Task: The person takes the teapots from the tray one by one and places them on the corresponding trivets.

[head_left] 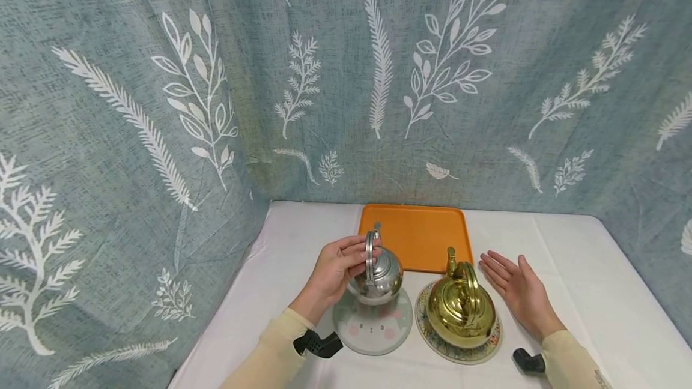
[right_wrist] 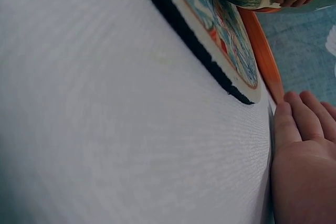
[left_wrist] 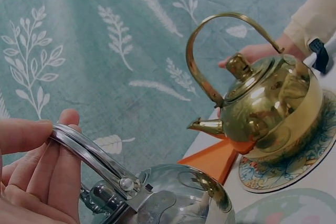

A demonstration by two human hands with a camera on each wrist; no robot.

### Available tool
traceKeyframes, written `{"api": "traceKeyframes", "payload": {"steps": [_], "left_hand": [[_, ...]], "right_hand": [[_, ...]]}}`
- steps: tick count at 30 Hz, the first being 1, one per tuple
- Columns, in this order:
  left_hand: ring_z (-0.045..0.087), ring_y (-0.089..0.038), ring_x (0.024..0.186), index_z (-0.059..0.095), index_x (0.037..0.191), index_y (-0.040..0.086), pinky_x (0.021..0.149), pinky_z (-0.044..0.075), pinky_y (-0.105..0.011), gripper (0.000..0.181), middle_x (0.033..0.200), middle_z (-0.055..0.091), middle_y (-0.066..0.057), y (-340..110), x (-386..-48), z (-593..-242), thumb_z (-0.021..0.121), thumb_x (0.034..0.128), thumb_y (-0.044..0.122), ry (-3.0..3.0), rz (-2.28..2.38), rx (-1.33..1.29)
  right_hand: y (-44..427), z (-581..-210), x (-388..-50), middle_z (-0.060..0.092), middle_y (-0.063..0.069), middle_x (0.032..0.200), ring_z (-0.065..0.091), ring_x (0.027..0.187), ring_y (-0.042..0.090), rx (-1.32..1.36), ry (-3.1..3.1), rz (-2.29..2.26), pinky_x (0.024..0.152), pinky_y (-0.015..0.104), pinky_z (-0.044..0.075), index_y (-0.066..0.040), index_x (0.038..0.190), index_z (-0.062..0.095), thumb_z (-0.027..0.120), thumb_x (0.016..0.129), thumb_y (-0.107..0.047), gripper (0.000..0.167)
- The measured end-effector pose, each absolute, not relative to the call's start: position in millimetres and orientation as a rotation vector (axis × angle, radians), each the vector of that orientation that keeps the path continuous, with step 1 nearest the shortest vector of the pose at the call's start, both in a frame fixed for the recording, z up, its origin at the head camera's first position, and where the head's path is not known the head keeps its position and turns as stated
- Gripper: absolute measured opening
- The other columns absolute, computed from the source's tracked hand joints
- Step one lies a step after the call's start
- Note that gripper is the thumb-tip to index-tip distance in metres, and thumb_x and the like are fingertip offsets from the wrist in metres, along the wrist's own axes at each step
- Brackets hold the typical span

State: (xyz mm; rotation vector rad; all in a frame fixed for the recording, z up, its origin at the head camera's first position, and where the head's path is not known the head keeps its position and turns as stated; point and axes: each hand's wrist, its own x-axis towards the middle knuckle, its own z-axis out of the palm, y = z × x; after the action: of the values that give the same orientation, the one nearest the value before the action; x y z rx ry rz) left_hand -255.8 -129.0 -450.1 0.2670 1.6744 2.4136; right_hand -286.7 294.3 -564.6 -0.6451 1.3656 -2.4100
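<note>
My left hand (head_left: 336,269) grips the arched handle of a silver kettle (head_left: 385,284), thumb on one side and fingers on the other in the left wrist view. The kettle appears raised over the far part of a round grey mat (head_left: 372,335) with a cartoon face. To its right, a gold kettle (head_left: 459,311) stands on a round patterned mat (head_left: 494,344), its handle upright. My right hand (head_left: 519,293) lies beside the gold kettle, apart from it, with fingers straight and palm turned up. In the right wrist view, this palm (right_wrist: 307,166) holds nothing.
An orange tray (head_left: 421,236) lies at the back of the white-covered table (head_left: 546,239), behind both kettles. A blue-green curtain (head_left: 335,89) with white leaf prints hangs behind the table and along its sides. Both kettle spouts point toward the tray.
</note>
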Motion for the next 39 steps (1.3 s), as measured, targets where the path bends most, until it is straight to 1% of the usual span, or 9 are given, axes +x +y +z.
{"api": "traceKeyframes", "payload": {"steps": [5, 8, 10, 17, 20, 27, 30, 35, 39], "left_hand": [[0.077, -0.016, 0.109, 0.046, 0.151, -0.018, 0.093, 0.062, -0.027, 0.046, 0.138, 0.069, -0.025, -130, -252, -454, 0.057, 0.1076, -0.008, 1.677, 2.409, 0.285], [0.077, -0.016, 0.110, 0.044, 0.152, -0.020, 0.093, 0.062, -0.026, 0.047, 0.140, 0.068, -0.026, -131, -250, -456, 0.057, 0.1080, -0.007, 1.678, 2.406, 0.301], [0.077, -0.016, 0.111, 0.042, 0.152, -0.021, 0.093, 0.062, -0.026, 0.048, 0.141, 0.066, -0.028, -131, -248, -457, 0.056, 0.1084, -0.007, 1.680, 2.401, 0.313], [0.076, -0.017, 0.112, 0.044, 0.151, -0.021, 0.095, 0.062, -0.027, 0.047, 0.140, 0.066, -0.029, -132, -241, -459, 0.057, 0.1082, -0.007, 1.675, 2.399, 0.295], [0.077, -0.016, 0.110, 0.045, 0.150, -0.020, 0.092, 0.062, -0.025, 0.046, 0.143, 0.061, -0.034, -133, -239, -461, 0.057, 0.1074, -0.008, 1.682, 2.396, 0.272], [0.077, -0.016, 0.110, 0.045, 0.150, -0.020, 0.092, 0.062, -0.025, 0.047, 0.143, 0.062, -0.033, -134, -233, -467, 0.059, 0.1068, -0.008, 1.687, 2.374, 0.239], [0.077, -0.017, 0.111, 0.045, 0.150, -0.020, 0.091, 0.062, -0.025, 0.047, 0.144, 0.061, -0.034, -134, -230, -469, 0.059, 0.1066, -0.007, 1.691, 2.367, 0.241], [0.077, -0.018, 0.111, 0.046, 0.149, -0.019, 0.094, 0.062, -0.028, 0.046, 0.143, 0.062, -0.033, -132, -226, -471, 0.060, 0.1068, -0.007, 1.665, 2.366, 0.247], [0.077, -0.018, 0.111, 0.045, 0.149, -0.019, 0.097, 0.061, -0.030, 0.046, 0.143, 0.062, -0.032, -131, -223, -473, 0.059, 0.1072, -0.007, 1.650, 2.372, 0.265]], "right_hand": [[294, -564, -287, 0.057, -0.001, 0.158, 0.046, 0.151, 0.015, -0.669, 1.308, -2.440, 0.127, 0.030, 0.028, 0.013, 0.167, 0.000, 0.010, 0.120, -0.041, 0.072], [294, -564, -287, 0.057, -0.001, 0.158, 0.046, 0.151, 0.015, -0.678, 1.292, -2.448, 0.127, 0.030, 0.028, 0.010, 0.169, 0.008, 0.010, 0.120, -0.040, 0.070], [295, -565, -287, 0.057, 0.000, 0.158, 0.046, 0.151, 0.016, -0.682, 1.281, -2.452, 0.127, 0.031, 0.027, 0.010, 0.169, 0.010, 0.010, 0.120, -0.040, 0.069], [294, -564, -288, 0.057, -0.002, 0.158, 0.045, 0.152, 0.015, -0.672, 1.333, -2.437, 0.127, 0.030, 0.027, 0.013, 0.167, 0.002, 0.010, 0.120, -0.040, 0.072], [294, -564, -288, 0.056, -0.001, 0.158, 0.045, 0.152, 0.015, -0.678, 1.312, -2.440, 0.127, 0.030, 0.027, 0.011, 0.168, 0.007, 0.010, 0.120, -0.040, 0.070], [296, -568, -289, 0.056, 0.001, 0.160, 0.045, 0.152, 0.016, -0.696, 1.232, -2.452, 0.127, 0.030, 0.026, 0.001, 0.168, 0.027, 0.009, 0.120, -0.039, 0.065], [297, -568, -290, 0.056, 0.001, 0.160, 0.045, 0.153, 0.016, -0.693, 1.236, -2.451, 0.127, 0.030, 0.026, 0.002, 0.169, 0.024, 0.009, 0.120, -0.039, 0.066], [297, -568, -290, 0.056, 0.000, 0.159, 0.045, 0.153, 0.016, -0.687, 1.267, -2.444, 0.127, 0.031, 0.026, 0.008, 0.169, 0.011, 0.009, 0.120, -0.039, 0.068], [298, -568, -290, 0.056, 0.000, 0.159, 0.045, 0.152, 0.016, -0.685, 1.258, -2.449, 0.127, 0.031, 0.027, 0.006, 0.169, 0.017, 0.010, 0.120, -0.039, 0.067]]}}
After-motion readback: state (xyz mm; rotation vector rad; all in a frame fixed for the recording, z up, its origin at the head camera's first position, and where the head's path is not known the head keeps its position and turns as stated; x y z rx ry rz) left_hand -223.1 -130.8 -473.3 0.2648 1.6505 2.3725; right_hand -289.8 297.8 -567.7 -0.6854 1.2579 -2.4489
